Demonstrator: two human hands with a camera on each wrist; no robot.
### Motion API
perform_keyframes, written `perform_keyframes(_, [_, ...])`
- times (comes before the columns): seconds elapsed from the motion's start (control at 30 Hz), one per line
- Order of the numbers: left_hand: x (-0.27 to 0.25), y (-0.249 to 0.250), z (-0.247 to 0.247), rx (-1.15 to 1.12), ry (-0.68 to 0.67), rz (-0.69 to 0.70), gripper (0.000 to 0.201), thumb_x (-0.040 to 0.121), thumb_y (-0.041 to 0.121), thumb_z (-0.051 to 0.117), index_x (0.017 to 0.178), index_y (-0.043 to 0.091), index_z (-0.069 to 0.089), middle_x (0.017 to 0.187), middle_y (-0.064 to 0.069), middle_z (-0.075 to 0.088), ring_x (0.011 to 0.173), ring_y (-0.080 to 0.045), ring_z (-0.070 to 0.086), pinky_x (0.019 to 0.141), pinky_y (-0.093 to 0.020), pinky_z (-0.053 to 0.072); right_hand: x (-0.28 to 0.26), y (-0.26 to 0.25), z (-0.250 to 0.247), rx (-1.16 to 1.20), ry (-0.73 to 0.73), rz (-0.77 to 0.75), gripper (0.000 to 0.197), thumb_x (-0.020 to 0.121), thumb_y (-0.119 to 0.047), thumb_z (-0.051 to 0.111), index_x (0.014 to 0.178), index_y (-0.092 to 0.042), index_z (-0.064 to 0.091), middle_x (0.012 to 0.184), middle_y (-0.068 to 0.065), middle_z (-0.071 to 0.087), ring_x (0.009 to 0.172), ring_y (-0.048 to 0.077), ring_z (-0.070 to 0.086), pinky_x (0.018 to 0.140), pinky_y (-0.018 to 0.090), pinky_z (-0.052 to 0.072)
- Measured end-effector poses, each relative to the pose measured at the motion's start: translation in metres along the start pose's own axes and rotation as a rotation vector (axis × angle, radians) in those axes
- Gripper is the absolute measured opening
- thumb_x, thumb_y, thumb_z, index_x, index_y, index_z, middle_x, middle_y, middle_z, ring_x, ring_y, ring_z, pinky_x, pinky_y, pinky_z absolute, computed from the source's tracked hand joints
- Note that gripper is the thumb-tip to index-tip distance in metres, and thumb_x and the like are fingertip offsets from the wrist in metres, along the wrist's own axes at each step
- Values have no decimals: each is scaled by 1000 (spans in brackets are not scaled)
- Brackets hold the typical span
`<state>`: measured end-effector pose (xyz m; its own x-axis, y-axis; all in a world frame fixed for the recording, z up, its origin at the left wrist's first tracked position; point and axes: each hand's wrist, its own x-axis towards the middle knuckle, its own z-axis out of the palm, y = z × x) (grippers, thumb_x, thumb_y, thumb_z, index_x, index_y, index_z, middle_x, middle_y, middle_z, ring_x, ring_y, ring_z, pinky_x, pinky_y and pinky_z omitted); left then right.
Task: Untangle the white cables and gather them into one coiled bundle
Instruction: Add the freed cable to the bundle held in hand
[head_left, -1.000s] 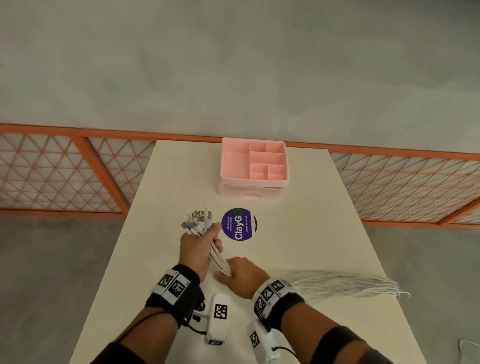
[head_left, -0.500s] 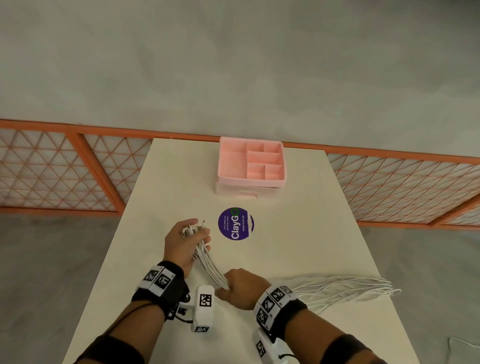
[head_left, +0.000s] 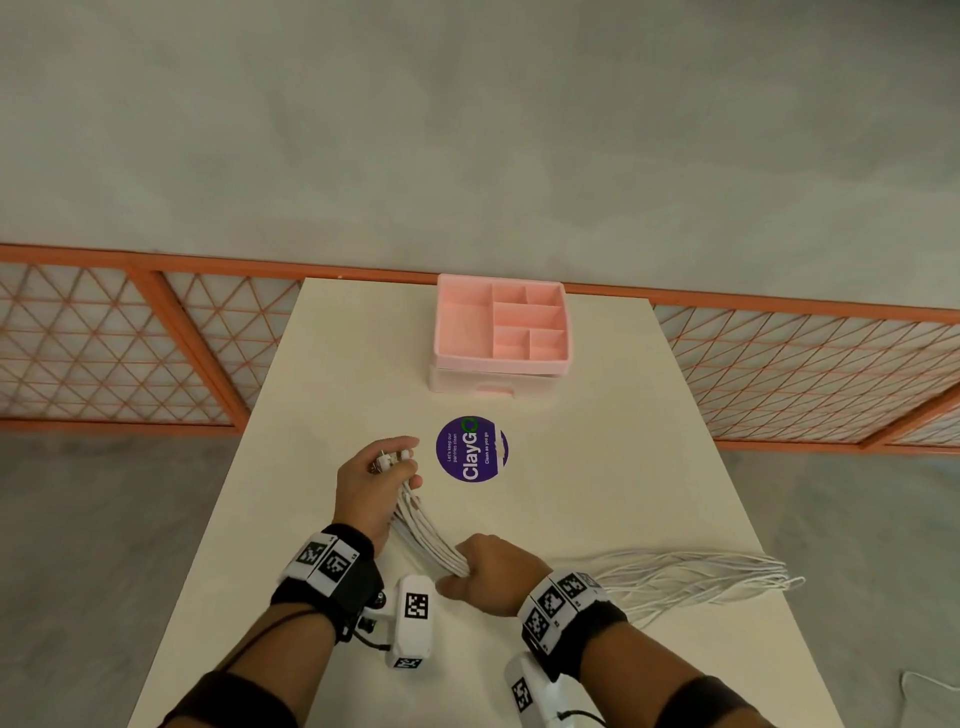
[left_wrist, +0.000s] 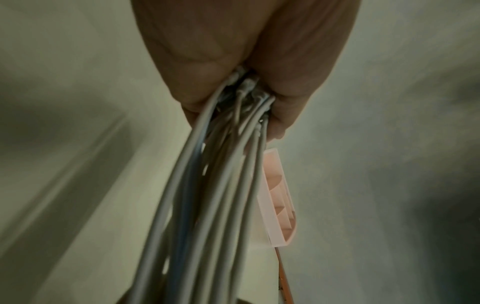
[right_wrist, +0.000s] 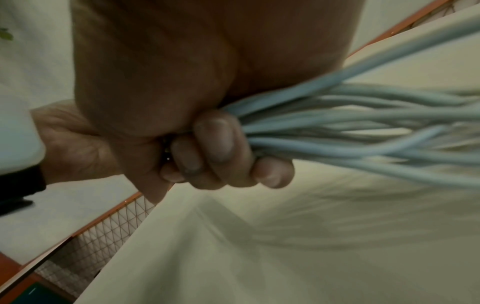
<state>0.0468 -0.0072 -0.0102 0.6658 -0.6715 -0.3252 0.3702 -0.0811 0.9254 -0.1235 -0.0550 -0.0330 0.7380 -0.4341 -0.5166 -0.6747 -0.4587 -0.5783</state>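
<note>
While the left hand (head_left: 375, 480) squeezed the plug ends of the white cables (head_left: 431, 540) and the right hand (head_left: 491, 574) wrapped its fingers (right_wrist: 221, 142) round them lower down, their long loose tails lay on the table (head_left: 597, 467), stretching away to the right of that hand

A round purple sticker (head_left: 471, 449) on the table (head_left: 597, 467) reads "ClayGO"; smaller print illegible.
</note>
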Motion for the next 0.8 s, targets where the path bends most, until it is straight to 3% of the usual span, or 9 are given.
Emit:
perform_keyframes(0.07, [1, 1, 0, -2, 16, 8, 26, 88, -7, 65, 97, 15, 75, 92, -11, 64, 66, -21, 61, 57, -29, 55, 1, 0, -3, 23, -1, -10, 27, 88, -42, 60, 73, -22, 51, 77, 1, 59, 70, 18, 56, 67, 32, 45])
perform_keyframes(0.17, [2, 2, 2, -20, 27, 15, 29, 87, -2, 69, 106, 20, 73, 85, -4, 66, 65, -21, 61, 57, -31, 55, 2, 0, -5, 52, 12, -30, 26, 89, -41, 61, 81, -17, 57, 79, 3, 61, 71, 19, 58, 68, 33, 47])
perform_keyframes(0.33, [3, 0, 4, -22, 69, 11, 10, 84, 0, 73, 89, 9, 71, 79, -11, 65, 64, -22, 61, 50, -30, 51, 3, 1, -6, 70, 23, -17, 28, 88, -40, 62, 84, -12, 61, 81, 5, 62, 73, 20, 59, 70, 34, 49])
perform_keyframes(0.47, [3, 2, 2, -68, -23, -59, 26, 84, 0, 74, 107, 11, 71, 83, -6, 65, 63, -21, 58, 49, -30, 51, 3, 1, -4, 52, 27, -15, 31, 88, -38, 61, 91, -8, 64, 84, 7, 64, 74, 20, 59, 70, 32, 49])
perform_keyframes(0.6, [5, 5, -4, -27, -87, -112, 24, 84, -3, 72, 106, 6, 73, 86, -9, 66, 65, -20, 60, 49, -29, 52, 3, 1, -4, 54, 16, -13, 32, 86, -38, 61, 90, -6, 64, 84, 11, 66, 73, 21, 60, 71, 36, 52])
perform_keyframes(0.8, [2, 8, -3, -21, -62, -120, 21, 88, -5, 66, 103, 8, 73, 89, -10, 70, 65, -21, 58, 48, -27, 51, 4, 3, -5, 97, 22, 15, 29, 86, -37, 63, 82, -8, 62, 74, 5, 60, 68, 19, 56, 68, 34, 49])
